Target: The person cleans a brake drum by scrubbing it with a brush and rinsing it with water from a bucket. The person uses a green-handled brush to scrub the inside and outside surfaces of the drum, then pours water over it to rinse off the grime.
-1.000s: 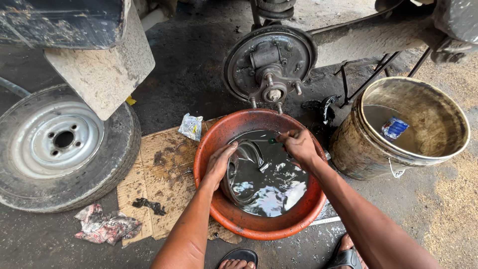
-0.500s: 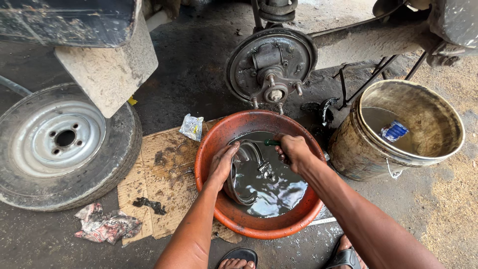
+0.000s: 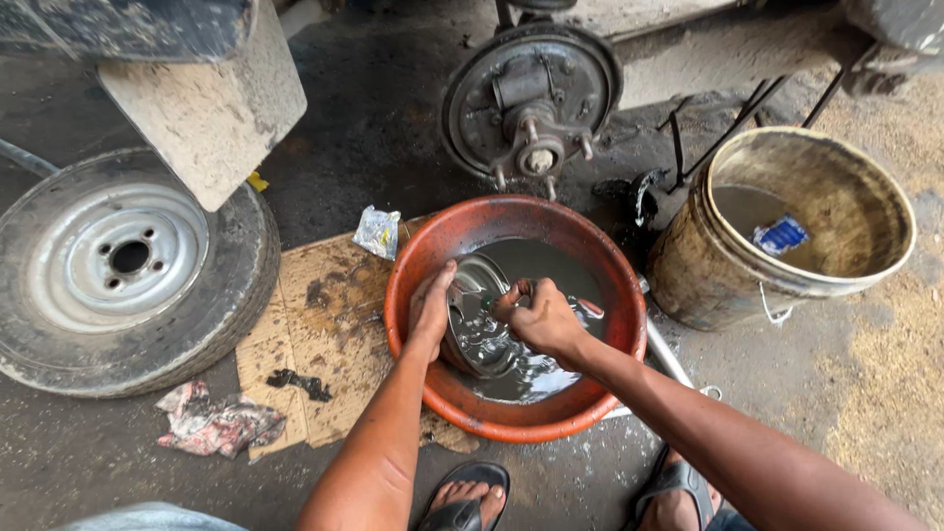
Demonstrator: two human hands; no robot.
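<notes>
An orange-red basin (image 3: 433, 251) of dark grey liquid sits on the ground in front of me. A round metal drum-shaped part (image 3: 484, 339) stands tilted in the liquid. My left hand (image 3: 431, 307) grips its left rim. My right hand (image 3: 541, 317) is closed over its upper right edge, fingers curled; whether it holds a rag or brush I cannot tell.
A bare wheel hub with brake plate (image 3: 531, 103) is right behind the basin. A dirty bucket (image 3: 787, 221) with liquid stands at right. A loose wheel (image 3: 128, 270) lies at left, beside cardboard (image 3: 315, 334), a rag (image 3: 216, 423) and a small packet (image 3: 378, 232).
The metal part has been tipped up from lying flat in the liquid. My right hand moved from the basin's far rim onto the part; my left hand shifted along its left edge.
</notes>
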